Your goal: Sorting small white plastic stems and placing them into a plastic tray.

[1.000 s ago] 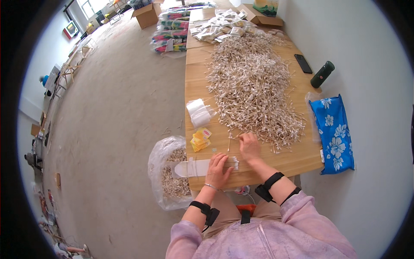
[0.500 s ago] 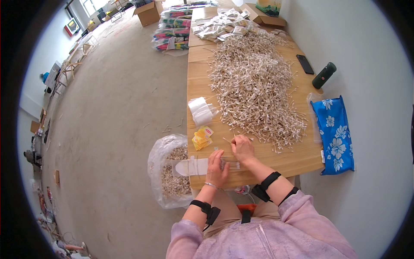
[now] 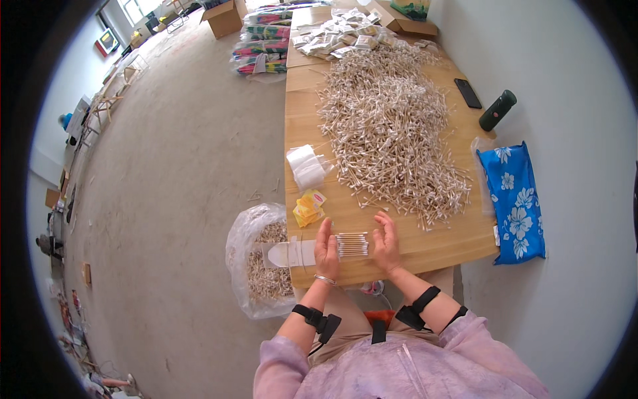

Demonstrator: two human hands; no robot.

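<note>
A row of cotton swabs (image 3: 353, 245) lies side by side near the table's front edge, between my two hands. My left hand (image 3: 326, 245) stands on edge at the row's left end, fingers stretched forward. Facing it from the right is my right hand (image 3: 385, 242), fingers straight and a small gap from the swab tips. Neither hand grips anything. Left of the row a white strip with a rounded end (image 3: 292, 254) reaches past the table edge; my left hand covers part of it. Beyond my hands spreads a large heap of loose cotton swabs (image 3: 395, 126).
Yellow cards (image 3: 308, 208) and clear plastic bags (image 3: 307, 167) lie along the left edge. A plastic sack of swabs (image 3: 240, 266) stands below. To the right are a blue flowered pack (image 3: 515, 206), a dark bottle (image 3: 498, 110) and a phone (image 3: 468, 93). Small filled packets (image 3: 342, 36) are piled at the far end.
My right hand has come back from the heap's near edge, letting go of a swab, to the row's right end. My left hand has shifted off the row, uncovering the swabs.
</note>
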